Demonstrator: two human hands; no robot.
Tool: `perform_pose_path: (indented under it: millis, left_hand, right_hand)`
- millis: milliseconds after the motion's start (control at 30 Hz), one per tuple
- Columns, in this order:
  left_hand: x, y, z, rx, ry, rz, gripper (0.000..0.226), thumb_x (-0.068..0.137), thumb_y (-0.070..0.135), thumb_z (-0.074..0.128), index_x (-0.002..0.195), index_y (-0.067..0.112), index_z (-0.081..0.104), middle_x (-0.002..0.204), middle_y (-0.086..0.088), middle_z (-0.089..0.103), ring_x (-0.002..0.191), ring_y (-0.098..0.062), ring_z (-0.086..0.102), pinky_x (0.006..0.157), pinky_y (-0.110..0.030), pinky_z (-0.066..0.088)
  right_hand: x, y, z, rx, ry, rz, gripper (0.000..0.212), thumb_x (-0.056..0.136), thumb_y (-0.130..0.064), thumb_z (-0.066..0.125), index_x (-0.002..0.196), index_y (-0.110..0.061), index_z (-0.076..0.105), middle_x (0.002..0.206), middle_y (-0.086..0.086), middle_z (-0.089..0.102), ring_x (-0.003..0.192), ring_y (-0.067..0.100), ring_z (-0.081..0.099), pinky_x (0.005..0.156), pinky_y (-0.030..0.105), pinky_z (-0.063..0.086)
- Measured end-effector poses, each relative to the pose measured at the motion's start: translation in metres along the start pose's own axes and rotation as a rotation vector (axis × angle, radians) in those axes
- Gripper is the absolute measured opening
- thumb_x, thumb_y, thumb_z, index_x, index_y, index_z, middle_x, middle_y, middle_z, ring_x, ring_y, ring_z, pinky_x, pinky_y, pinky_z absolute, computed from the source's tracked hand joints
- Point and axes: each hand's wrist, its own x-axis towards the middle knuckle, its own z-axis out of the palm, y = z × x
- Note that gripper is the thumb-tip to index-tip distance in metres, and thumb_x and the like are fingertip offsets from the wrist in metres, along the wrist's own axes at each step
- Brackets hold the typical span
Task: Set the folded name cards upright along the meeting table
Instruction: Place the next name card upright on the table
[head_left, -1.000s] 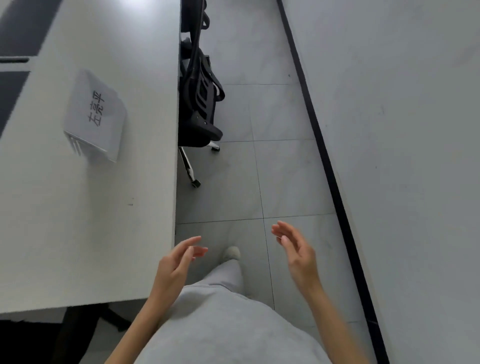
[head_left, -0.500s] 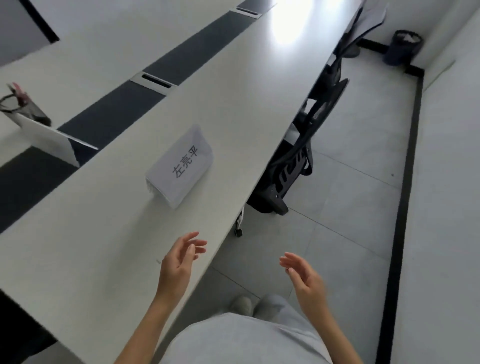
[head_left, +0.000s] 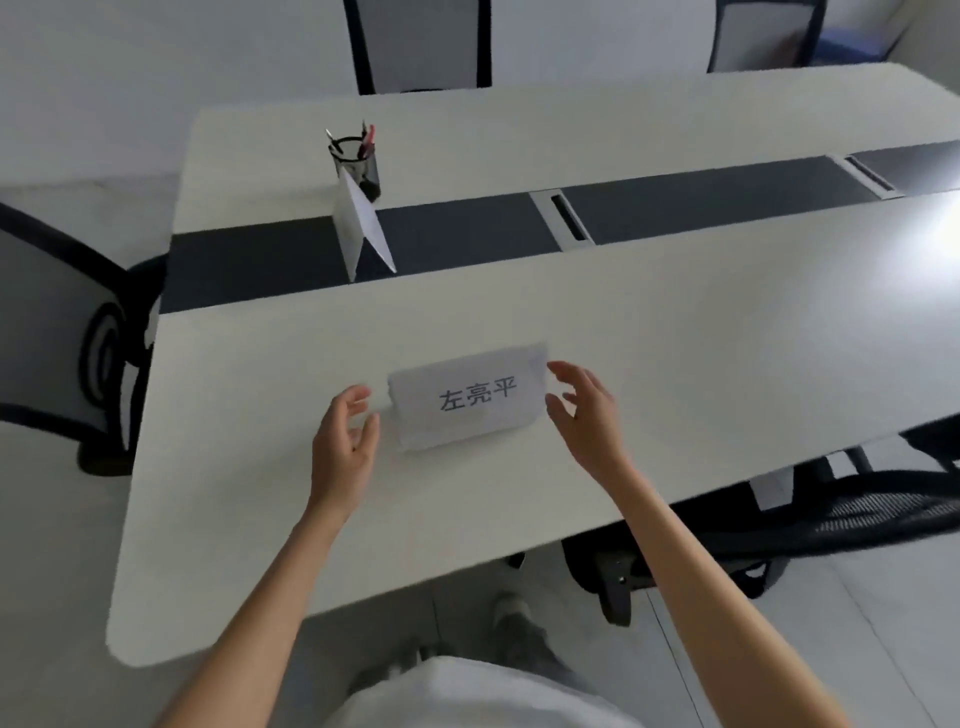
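A stack of folded white name cards with black printed characters lies flat on the white meeting table, its printed face up. My left hand hovers just left of the stack, fingers apart. My right hand is at the stack's right edge, fingers spread, holding nothing. Another folded card stands upright like a tent on the table's dark centre strip, farther back.
A black mesh pen cup with pens stands behind the upright card. Cable slots sit in the dark strip. Black office chairs stand at the left, at the lower right and across the table.
The view has swung from the floor and table edge to face the table. Both hands have moved up from near my waist to either side of the card stack.
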Motion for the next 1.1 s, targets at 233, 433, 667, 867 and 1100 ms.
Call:
perform_pose_path:
  millis: [233,433,667,867,1100]
  left_hand:
    - [0.034,0.014,0.021,0.265,-0.047,0.005,0.039,0.087,0.017,0.056,0.124,0.008,0.050,0.133,-0.008,0.054,0.125,-0.022,0.048,0.104,-0.028,0.033]
    - [0.059,0.013,0.016,0.252,-0.011,0.010,0.016,0.081,0.015,0.065,0.093,0.006,0.067,0.121,-0.008,0.063,0.117,-0.017,0.054,0.092,-0.007,0.028]
    - [0.087,0.075,0.014,0.012,-0.150,0.132,0.008,0.082,0.018,0.062,0.089,0.020,0.065,0.098,0.014,0.067,0.095,0.004,0.063,0.085,-0.007,0.045]
    - [0.133,0.121,0.079,-0.021,-0.195,0.263,0.016,0.083,0.024,0.061,0.089,0.010,0.065,0.083,0.009,0.066,0.078,0.008,0.062,0.071,-0.005,0.048]
    - [0.181,0.131,0.182,0.041,-0.210,0.246,0.019,0.085,0.022,0.060,0.089,0.003,0.064,0.084,0.000,0.066,0.078,-0.012,0.062,0.064,0.000,0.041]
  right_hand:
    - [0.102,0.012,0.006,-0.366,-0.457,-0.208,0.047,0.084,-0.024,0.060,0.127,-0.009,0.049,0.136,0.011,0.051,0.128,0.029,0.041,0.104,0.033,0.030]
    - [0.122,0.012,-0.002,-0.260,-0.551,-0.194,0.033,0.079,-0.022,0.067,0.110,-0.010,0.065,0.115,0.011,0.067,0.108,0.026,0.057,0.080,0.024,0.037]
    - [0.136,-0.011,-0.064,-0.182,-0.373,-0.247,0.029,0.077,-0.021,0.069,0.106,-0.015,0.067,0.101,-0.004,0.065,0.089,0.010,0.053,0.075,0.017,0.036]
    - [0.141,0.027,-0.118,0.170,-0.011,-0.019,0.030,0.081,-0.011,0.064,0.111,-0.011,0.058,0.104,0.003,0.063,0.088,0.006,0.061,0.082,0.013,0.049]
    - [0.148,0.111,-0.139,0.551,0.023,0.414,0.038,0.095,-0.010,0.037,0.132,-0.005,0.040,0.133,0.017,0.050,0.117,0.024,0.049,0.107,0.038,0.033]
